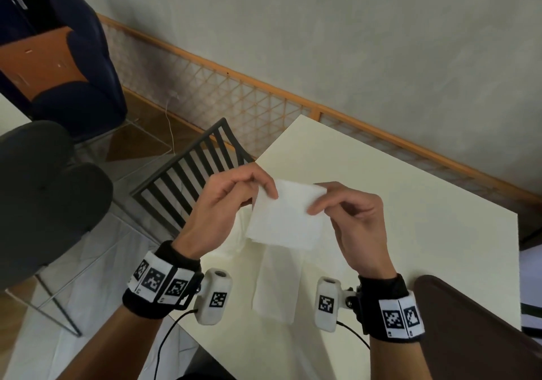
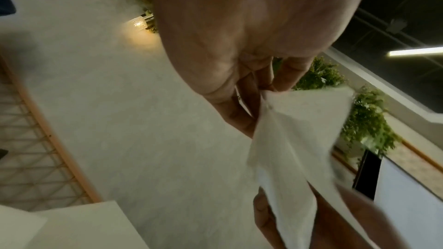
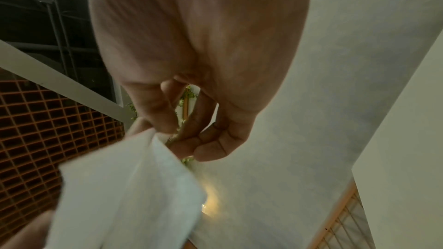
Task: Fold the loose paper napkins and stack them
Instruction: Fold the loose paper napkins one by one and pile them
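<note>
A white paper napkin [image 1: 286,216] hangs in the air above the cream table [image 1: 410,203], folded to a rough square. My left hand [image 1: 231,203] pinches its upper left corner, and my right hand [image 1: 352,218] pinches its upper right corner. In the left wrist view the napkin [image 2: 299,139] droops from the left hand [image 2: 239,54], with the other hand's fingers low in the picture. The right wrist view has the napkin [image 3: 134,186] held at the right hand's fingertips [image 3: 163,120]. More white napkins [image 1: 278,282] lie flat on the table beneath.
A black slatted chair back [image 1: 193,174] stands at the table's left edge. A dark brown chair or tray edge [image 1: 469,329] sits at the lower right. A lattice rail [image 1: 264,95] runs along the wall behind. Dark seats [image 1: 50,189] stand on the left.
</note>
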`<act>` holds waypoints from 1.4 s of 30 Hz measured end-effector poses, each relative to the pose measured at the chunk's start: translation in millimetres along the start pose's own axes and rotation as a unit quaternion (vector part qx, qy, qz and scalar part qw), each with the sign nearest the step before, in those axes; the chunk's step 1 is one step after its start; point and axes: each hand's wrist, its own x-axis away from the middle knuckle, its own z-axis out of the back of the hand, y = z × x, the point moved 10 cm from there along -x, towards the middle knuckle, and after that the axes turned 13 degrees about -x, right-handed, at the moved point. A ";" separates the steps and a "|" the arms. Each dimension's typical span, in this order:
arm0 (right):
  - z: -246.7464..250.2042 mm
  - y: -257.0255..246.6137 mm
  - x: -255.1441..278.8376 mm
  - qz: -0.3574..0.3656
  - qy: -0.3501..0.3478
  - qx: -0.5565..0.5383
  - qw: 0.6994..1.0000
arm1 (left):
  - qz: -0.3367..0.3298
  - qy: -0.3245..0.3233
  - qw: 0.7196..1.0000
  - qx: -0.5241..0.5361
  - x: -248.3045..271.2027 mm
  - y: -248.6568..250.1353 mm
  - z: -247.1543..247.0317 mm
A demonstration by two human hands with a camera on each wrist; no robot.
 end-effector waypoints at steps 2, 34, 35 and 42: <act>-5.0 3.5 0.5 -0.023 -0.003 0.004 1.000 | -0.024 0.006 0.997 -0.078 6.7 0.6 2.4; 19.9 236.4 -92.1 -0.255 -0.023 0.465 0.848 | 0.271 -0.117 0.822 -0.488 -67.0 -259.9 24.1; 27.6 227.4 -84.9 -0.261 -0.039 0.493 0.829 | 0.258 -0.099 0.831 -0.483 -61.6 -244.8 20.8; 66.3 223.7 12.5 -0.348 -0.178 0.618 0.682 | 0.184 -0.149 0.911 -0.337 34.3 -175.9 -81.4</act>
